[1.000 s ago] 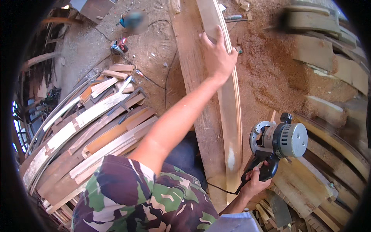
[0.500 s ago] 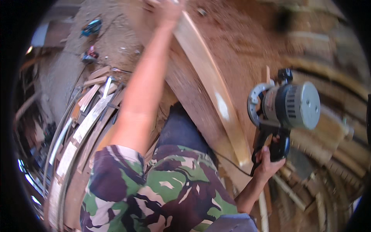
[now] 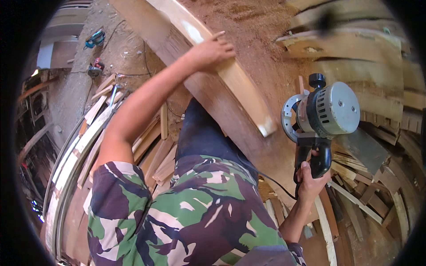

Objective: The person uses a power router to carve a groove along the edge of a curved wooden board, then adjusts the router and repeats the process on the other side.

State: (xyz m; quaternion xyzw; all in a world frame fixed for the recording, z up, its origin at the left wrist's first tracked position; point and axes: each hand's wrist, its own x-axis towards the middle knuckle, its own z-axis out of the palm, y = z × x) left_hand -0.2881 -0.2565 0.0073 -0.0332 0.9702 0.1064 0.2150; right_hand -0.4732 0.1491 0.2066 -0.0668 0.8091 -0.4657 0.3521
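My right hand is wrapped around the black handle of a router, its grey motor housing tipped on its side and its round base facing left. A black cord runs from the handle toward my leg. My left hand lies across a smooth, pale wooden plank, fingers curled over its far edge. The plank rests lengthwise on a wider, darker board. Its near end stops a little left of the router base.
Stacked offcuts and strips lie to my left. Two small power tools, one blue and one red, sit on the dirt floor farther off. Large boards and scrap wood are piled on the right.
The pale plank has shifted away from me and to the left. My left hand has come back from its far part toward the near end. The router stays raised in my right hand.
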